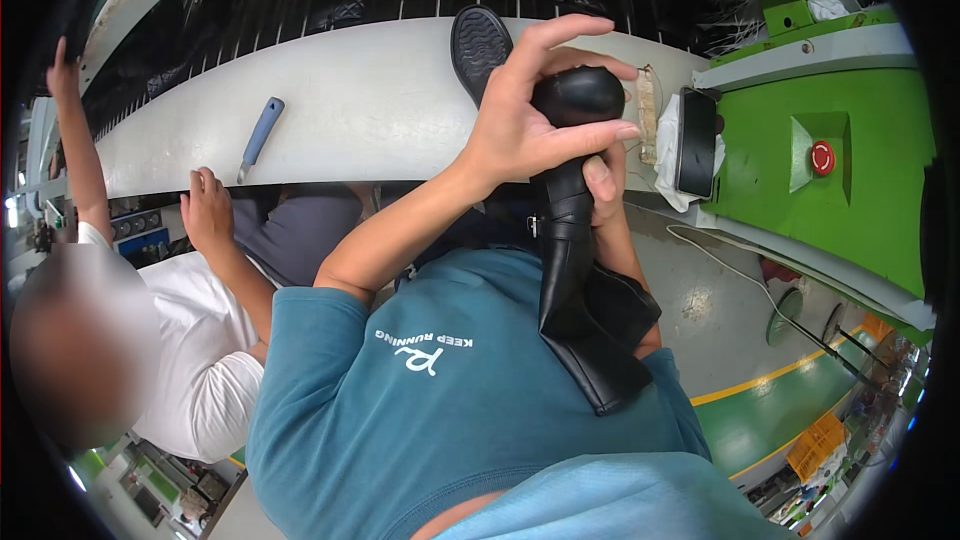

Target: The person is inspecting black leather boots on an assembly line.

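Note:
A black boot (567, 210) with a rounded, glossy toe and a small buckle strap is held up in front of my chest, toe away from me. Its shaft hangs down over my shirt. My left hand (525, 110) curves around the toe, thumb across the boot just below the toe cap and fingers bent over the far side. Lower down, my right hand (608, 185) grips the boot from its right side, with the thumb showing and the other fingers partly hidden. Behind my left hand, a second black shoe or boot (480, 48) shows its ridged sole on the bench.
The white bench (350, 90) carries a blue-handled knife (262, 135) at left. To the right are a phone-like black device (697, 143) on white cloth and a green machine (770, 180) with a red button (822, 158). A co-worker in white (200, 340) sits close at left.

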A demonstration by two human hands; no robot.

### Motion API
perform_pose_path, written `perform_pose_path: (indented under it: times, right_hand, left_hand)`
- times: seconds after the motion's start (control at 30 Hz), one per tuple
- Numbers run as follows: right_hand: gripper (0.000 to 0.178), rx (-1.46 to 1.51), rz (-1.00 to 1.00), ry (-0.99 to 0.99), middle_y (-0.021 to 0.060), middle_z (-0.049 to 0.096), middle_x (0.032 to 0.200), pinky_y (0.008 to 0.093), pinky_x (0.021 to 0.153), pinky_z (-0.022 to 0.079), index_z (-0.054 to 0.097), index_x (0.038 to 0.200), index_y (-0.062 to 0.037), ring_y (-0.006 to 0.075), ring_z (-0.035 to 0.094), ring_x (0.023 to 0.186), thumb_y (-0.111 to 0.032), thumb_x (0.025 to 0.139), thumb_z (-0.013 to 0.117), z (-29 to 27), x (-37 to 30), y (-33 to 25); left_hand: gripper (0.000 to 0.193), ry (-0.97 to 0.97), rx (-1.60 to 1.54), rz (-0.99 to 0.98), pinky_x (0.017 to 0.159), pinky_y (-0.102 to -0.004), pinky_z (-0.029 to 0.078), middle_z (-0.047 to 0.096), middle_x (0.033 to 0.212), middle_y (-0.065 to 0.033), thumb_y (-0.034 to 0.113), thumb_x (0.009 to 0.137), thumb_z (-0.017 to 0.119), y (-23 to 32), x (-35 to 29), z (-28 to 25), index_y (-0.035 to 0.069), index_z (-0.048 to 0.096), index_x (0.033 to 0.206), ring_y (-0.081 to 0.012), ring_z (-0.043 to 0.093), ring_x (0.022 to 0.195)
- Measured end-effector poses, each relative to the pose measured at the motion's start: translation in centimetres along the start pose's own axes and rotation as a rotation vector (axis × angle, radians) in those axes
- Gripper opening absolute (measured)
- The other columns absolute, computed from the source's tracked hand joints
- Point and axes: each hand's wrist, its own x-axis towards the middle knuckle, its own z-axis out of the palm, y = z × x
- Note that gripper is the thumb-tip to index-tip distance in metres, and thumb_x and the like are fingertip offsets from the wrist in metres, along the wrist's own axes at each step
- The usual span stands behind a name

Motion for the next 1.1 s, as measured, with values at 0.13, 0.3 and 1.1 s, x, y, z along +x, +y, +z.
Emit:
perform_pose_path:
  times: [0.13,0.3,1.1]
  right_hand:
    - [0.097,-0.008,-0.044,0.019,0.0152,0.058,0.154,0.0431,0.119,0.047,0.049,0.157,0.003,0.0283,0.059,0.142,-0.065,0.091,0.066,0.1,0.3,0.2]
    - [0.102,0.106,-0.032,0.018,0.0201,0.062,0.147,0.0448,0.117,0.049,0.048,0.156,0.0076,0.0309,0.064,0.134,-0.064,0.088,0.07,0.1,0.7,0.3]
    - [0.106,0.17,0.11,-0.051,0.023,0.056,0.152,0.0382,0.114,0.051,0.04,0.162,0.0082,0.0291,0.062,0.137,-0.066,0.09,0.065,0.2,2.1,-1.3]
  left_hand:
    - [0.075,0.061,0.074,0.259,0.094,-0.0338,0.064,0.081,0.117,-0.0134,0.017,0.078,0.102,-1.7,-0.3,0.5,0.004,0.059,0.138,-0.0231,0.08,0.108]
    - [0.065,0.081,0.203,0.316,0.088,-0.033,0.066,0.081,0.114,-0.0135,0.017,0.077,0.103,-1.8,0.0,0.5,0.002,0.065,0.128,-0.0234,0.081,0.102]
    - [0.051,0.137,0.255,0.107,0.094,-0.0371,0.066,0.082,0.115,-0.0209,0.0,0.085,0.091,-1.0,0.1,0.3,-0.006,0.07,0.132,-0.0268,0.081,0.106]
